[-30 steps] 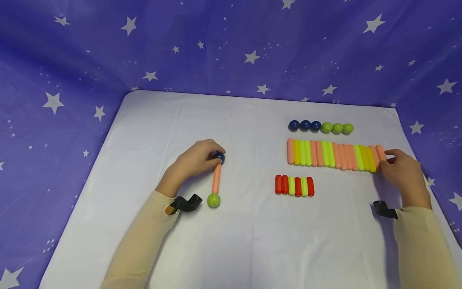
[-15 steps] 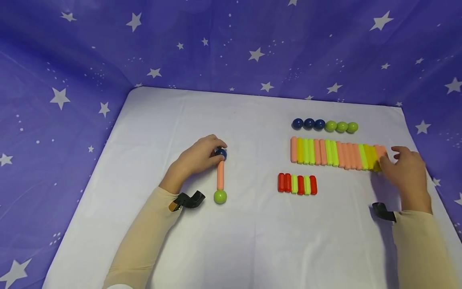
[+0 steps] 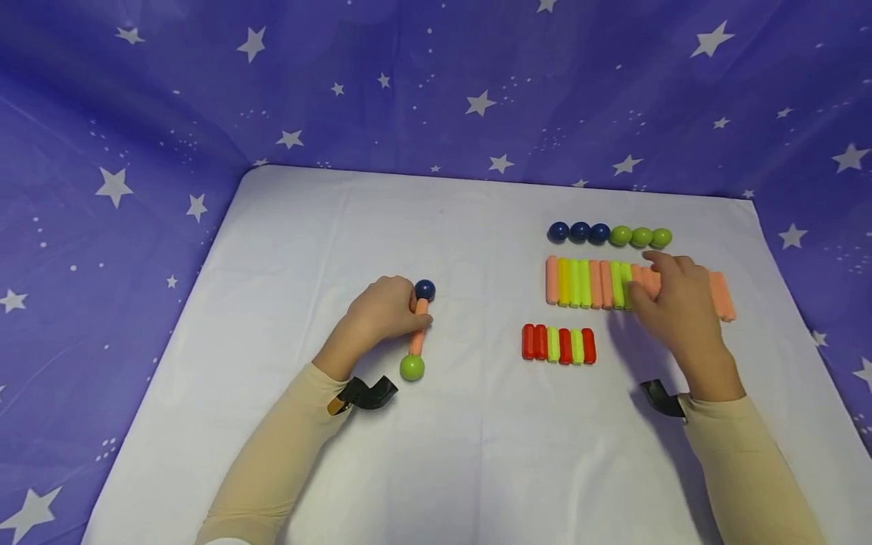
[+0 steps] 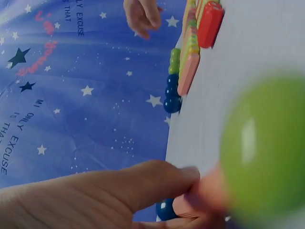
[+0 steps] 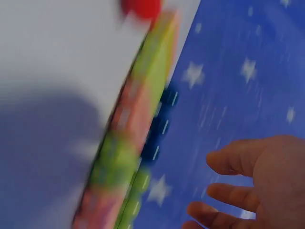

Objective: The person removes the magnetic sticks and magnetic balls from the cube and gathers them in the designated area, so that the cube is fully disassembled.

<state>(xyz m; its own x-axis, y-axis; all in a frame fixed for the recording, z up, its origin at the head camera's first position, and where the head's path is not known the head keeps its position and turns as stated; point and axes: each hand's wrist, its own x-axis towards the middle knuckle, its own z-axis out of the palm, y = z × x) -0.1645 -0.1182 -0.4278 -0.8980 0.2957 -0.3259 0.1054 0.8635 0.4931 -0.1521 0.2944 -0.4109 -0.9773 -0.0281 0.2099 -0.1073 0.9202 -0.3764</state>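
Note:
My left hand (image 3: 383, 310) pinches a pink stick (image 3: 416, 343) between thumb and fingers. A dark blue ball (image 3: 425, 290) sits at the stick's far end and a green ball (image 3: 412, 368) at its near end. In the left wrist view that green ball (image 4: 267, 143) looms large and blurred beside the thumb. My right hand (image 3: 686, 314), fingers spread and holding nothing, hovers over the right half of a row of long pink, yellow and lime sticks (image 3: 574, 284), hiding several of them. The right wrist view shows the same hand (image 5: 257, 186) with its fingers apart.
Behind the long sticks lies a row of blue and green balls (image 3: 600, 234). Nearer the person is a short row of red and lime sticks (image 3: 565, 346). All lie on a white cloth (image 3: 477, 439), with a purple star-patterned curtain (image 3: 409, 129) rising behind and beside it.
My right hand has moved left from the right end of the long row to over its middle. My left hand has shifted its grip from the blue ball to the pink stick, which tilts slightly.

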